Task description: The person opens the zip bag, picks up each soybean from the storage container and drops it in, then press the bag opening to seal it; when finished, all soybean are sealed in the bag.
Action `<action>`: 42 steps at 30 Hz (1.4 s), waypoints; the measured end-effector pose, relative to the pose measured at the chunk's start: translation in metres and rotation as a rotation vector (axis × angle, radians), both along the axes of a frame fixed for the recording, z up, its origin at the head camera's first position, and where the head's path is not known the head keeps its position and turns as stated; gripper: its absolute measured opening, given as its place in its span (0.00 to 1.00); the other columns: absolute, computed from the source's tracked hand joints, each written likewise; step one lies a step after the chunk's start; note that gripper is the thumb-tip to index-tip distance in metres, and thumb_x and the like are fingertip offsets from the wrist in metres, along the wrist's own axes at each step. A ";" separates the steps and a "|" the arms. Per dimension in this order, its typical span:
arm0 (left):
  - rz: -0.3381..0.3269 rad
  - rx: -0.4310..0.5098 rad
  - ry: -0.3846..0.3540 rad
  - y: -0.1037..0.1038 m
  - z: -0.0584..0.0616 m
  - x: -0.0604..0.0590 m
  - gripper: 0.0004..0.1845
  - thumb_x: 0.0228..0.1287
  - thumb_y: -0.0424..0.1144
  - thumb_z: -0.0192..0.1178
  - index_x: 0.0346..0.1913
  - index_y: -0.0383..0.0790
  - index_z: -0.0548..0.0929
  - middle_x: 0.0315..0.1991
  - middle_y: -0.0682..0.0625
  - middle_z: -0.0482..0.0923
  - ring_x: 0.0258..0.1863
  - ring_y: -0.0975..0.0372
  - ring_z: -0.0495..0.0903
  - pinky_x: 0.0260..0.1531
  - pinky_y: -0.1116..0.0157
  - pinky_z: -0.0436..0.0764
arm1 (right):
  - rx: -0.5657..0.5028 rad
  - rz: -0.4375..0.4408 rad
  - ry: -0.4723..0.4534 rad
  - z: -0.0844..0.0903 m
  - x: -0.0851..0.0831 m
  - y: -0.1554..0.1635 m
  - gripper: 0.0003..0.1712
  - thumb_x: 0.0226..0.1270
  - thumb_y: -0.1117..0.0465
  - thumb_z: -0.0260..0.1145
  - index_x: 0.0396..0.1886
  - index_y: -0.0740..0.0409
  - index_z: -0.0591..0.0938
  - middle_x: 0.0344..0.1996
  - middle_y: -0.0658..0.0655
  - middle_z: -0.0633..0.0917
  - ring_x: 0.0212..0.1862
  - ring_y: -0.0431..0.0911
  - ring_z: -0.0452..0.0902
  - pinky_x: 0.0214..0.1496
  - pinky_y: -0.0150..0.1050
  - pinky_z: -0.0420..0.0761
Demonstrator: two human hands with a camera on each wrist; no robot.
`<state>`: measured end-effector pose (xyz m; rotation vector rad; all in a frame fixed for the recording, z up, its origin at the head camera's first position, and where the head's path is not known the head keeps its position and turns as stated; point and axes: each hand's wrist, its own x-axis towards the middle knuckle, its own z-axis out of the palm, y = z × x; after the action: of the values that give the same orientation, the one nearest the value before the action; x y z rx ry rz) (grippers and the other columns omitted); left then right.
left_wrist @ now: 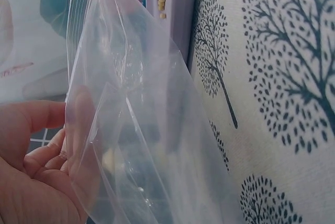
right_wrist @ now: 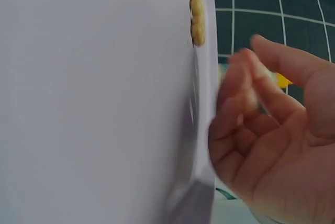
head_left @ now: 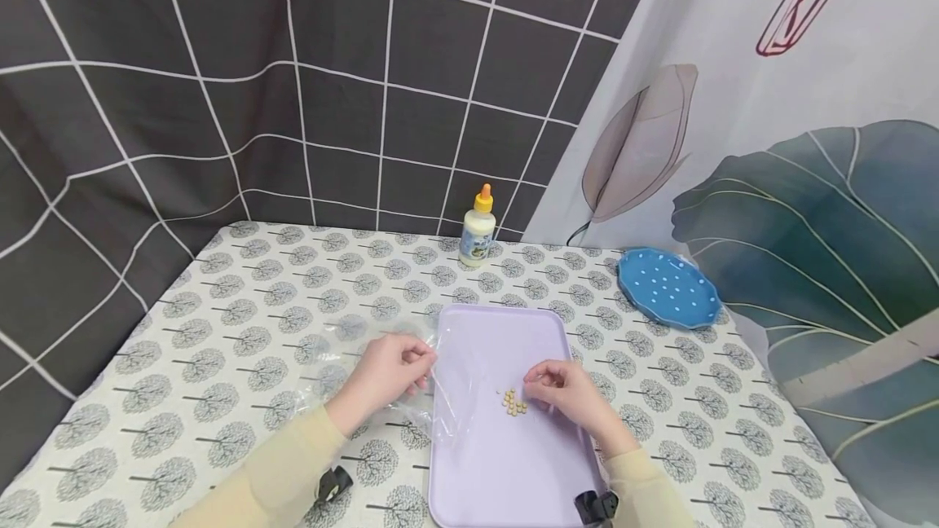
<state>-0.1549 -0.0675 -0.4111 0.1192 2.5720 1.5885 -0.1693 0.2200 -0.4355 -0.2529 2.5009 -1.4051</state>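
Note:
My left hand (head_left: 389, 369) pinches the edge of a clear plastic zip bag (left_wrist: 131, 130). The bag hangs over the left edge of a lilac tray (head_left: 506, 479) and spreads onto the tablecloth beside it. A small cluster of yellowish beans (head_left: 513, 404) lies on the tray. Just right of the beans is my right hand (head_left: 563, 393), low over the tray. In the right wrist view its fingers (right_wrist: 264, 88) are loosely bent, with thumb and forefinger slightly apart, and nothing shows between them. The beans appear edge-on in that view.
A glue bottle (head_left: 477, 239) with an orange tip stands at the back of the table. A blue dotted plate (head_left: 669, 288) sits at the back right. The cloth (head_left: 242, 373) has a tree print. Dark checked and patterned curtains hang behind.

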 end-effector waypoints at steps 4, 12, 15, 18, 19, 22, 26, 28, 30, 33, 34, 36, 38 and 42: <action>-0.001 0.001 -0.002 0.000 -0.001 -0.001 0.06 0.62 0.35 0.61 0.38 0.36 0.83 0.24 0.47 0.81 0.17 0.63 0.78 0.17 0.70 0.81 | 0.073 0.062 -0.018 -0.002 0.001 0.004 0.10 0.56 0.62 0.70 0.36 0.62 0.82 0.21 0.52 0.80 0.24 0.42 0.73 0.23 0.31 0.76; 0.000 0.003 -0.003 -0.001 -0.002 -0.001 0.06 0.62 0.35 0.61 0.38 0.36 0.83 0.23 0.47 0.81 0.17 0.63 0.78 0.17 0.70 0.81 | 0.139 0.101 -0.013 -0.004 0.000 0.005 0.08 0.52 0.63 0.72 0.32 0.58 0.82 0.20 0.50 0.76 0.24 0.42 0.71 0.24 0.30 0.74; -0.001 0.002 0.001 -0.001 -0.003 -0.001 0.06 0.62 0.35 0.61 0.38 0.36 0.83 0.23 0.47 0.81 0.17 0.63 0.78 0.17 0.70 0.81 | 0.180 0.115 -0.004 -0.004 0.000 0.005 0.07 0.51 0.63 0.72 0.30 0.55 0.83 0.20 0.49 0.76 0.25 0.41 0.71 0.25 0.30 0.75; -0.004 0.000 0.007 -0.001 -0.003 -0.001 0.05 0.62 0.35 0.61 0.38 0.37 0.83 0.23 0.47 0.81 0.17 0.63 0.78 0.17 0.70 0.81 | 0.198 0.133 0.011 -0.004 0.000 0.004 0.07 0.50 0.64 0.72 0.30 0.55 0.83 0.20 0.49 0.76 0.25 0.41 0.70 0.25 0.30 0.74; -0.005 -0.001 0.009 -0.001 -0.003 -0.001 0.05 0.62 0.35 0.61 0.37 0.37 0.83 0.23 0.47 0.81 0.16 0.63 0.78 0.17 0.70 0.81 | 0.198 0.137 0.016 -0.004 0.000 0.003 0.08 0.49 0.64 0.73 0.30 0.55 0.83 0.19 0.49 0.76 0.24 0.41 0.70 0.25 0.30 0.74; -0.006 -0.003 0.012 -0.001 -0.003 -0.002 0.05 0.62 0.36 0.61 0.37 0.37 0.83 0.23 0.47 0.81 0.16 0.63 0.78 0.16 0.70 0.81 | 0.200 0.151 0.034 -0.003 0.000 0.002 0.09 0.48 0.66 0.73 0.30 0.56 0.82 0.19 0.49 0.75 0.24 0.40 0.69 0.23 0.30 0.73; -0.004 -0.004 0.011 -0.001 -0.003 -0.001 0.05 0.62 0.36 0.61 0.37 0.37 0.83 0.24 0.47 0.81 0.17 0.62 0.78 0.17 0.70 0.81 | 0.211 0.153 0.042 -0.003 0.001 -0.001 0.08 0.48 0.67 0.72 0.29 0.57 0.82 0.19 0.48 0.75 0.23 0.40 0.69 0.23 0.29 0.73; -0.002 -0.005 0.009 -0.001 -0.003 -0.001 0.05 0.62 0.36 0.61 0.37 0.37 0.83 0.24 0.47 0.81 0.17 0.62 0.78 0.17 0.70 0.81 | 0.219 0.155 0.046 -0.003 0.001 -0.001 0.08 0.48 0.68 0.71 0.29 0.57 0.82 0.19 0.48 0.75 0.23 0.40 0.69 0.23 0.29 0.73; 0.000 -0.006 0.008 -0.001 -0.002 -0.001 0.05 0.62 0.36 0.61 0.37 0.37 0.83 0.24 0.48 0.81 0.17 0.62 0.78 0.17 0.70 0.81 | 0.223 0.159 0.050 -0.003 0.001 -0.002 0.07 0.48 0.69 0.71 0.28 0.57 0.82 0.18 0.48 0.75 0.23 0.39 0.69 0.23 0.29 0.73; 0.001 -0.008 0.007 -0.001 -0.002 0.000 0.05 0.62 0.36 0.61 0.37 0.37 0.83 0.23 0.49 0.81 0.17 0.62 0.78 0.16 0.69 0.81 | 0.230 0.167 0.056 -0.002 0.001 -0.003 0.07 0.48 0.70 0.70 0.28 0.58 0.82 0.18 0.48 0.75 0.22 0.39 0.69 0.23 0.29 0.73; 0.002 -0.009 0.007 -0.001 -0.002 0.000 0.05 0.62 0.36 0.61 0.37 0.37 0.83 0.23 0.49 0.81 0.17 0.62 0.78 0.16 0.69 0.81 | 0.232 0.166 0.055 -0.003 0.001 -0.003 0.07 0.48 0.70 0.70 0.28 0.58 0.82 0.17 0.48 0.75 0.22 0.39 0.69 0.23 0.29 0.73; 0.002 -0.010 0.008 -0.002 -0.001 0.000 0.05 0.62 0.36 0.61 0.38 0.37 0.83 0.23 0.49 0.81 0.16 0.62 0.78 0.16 0.69 0.81 | 0.235 0.165 0.054 -0.002 0.001 -0.003 0.07 0.48 0.70 0.70 0.28 0.58 0.82 0.17 0.48 0.74 0.22 0.39 0.69 0.23 0.29 0.72; 0.003 -0.010 0.008 -0.002 -0.002 0.000 0.05 0.62 0.36 0.61 0.38 0.37 0.83 0.23 0.49 0.81 0.16 0.62 0.78 0.16 0.69 0.81 | 0.234 0.164 0.057 -0.002 0.001 -0.003 0.07 0.48 0.70 0.70 0.28 0.58 0.82 0.17 0.48 0.74 0.22 0.40 0.69 0.23 0.29 0.72; 0.003 -0.008 0.007 -0.002 -0.002 -0.001 0.05 0.62 0.36 0.61 0.38 0.38 0.83 0.23 0.48 0.81 0.16 0.63 0.77 0.16 0.69 0.81 | 0.225 0.161 0.057 -0.002 0.001 -0.003 0.07 0.47 0.70 0.70 0.28 0.58 0.82 0.18 0.48 0.75 0.23 0.41 0.69 0.23 0.30 0.73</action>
<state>-0.1555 -0.0695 -0.4130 0.1208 2.5840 1.5818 -0.1683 0.2172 -0.4374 -0.4432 2.5909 -1.0587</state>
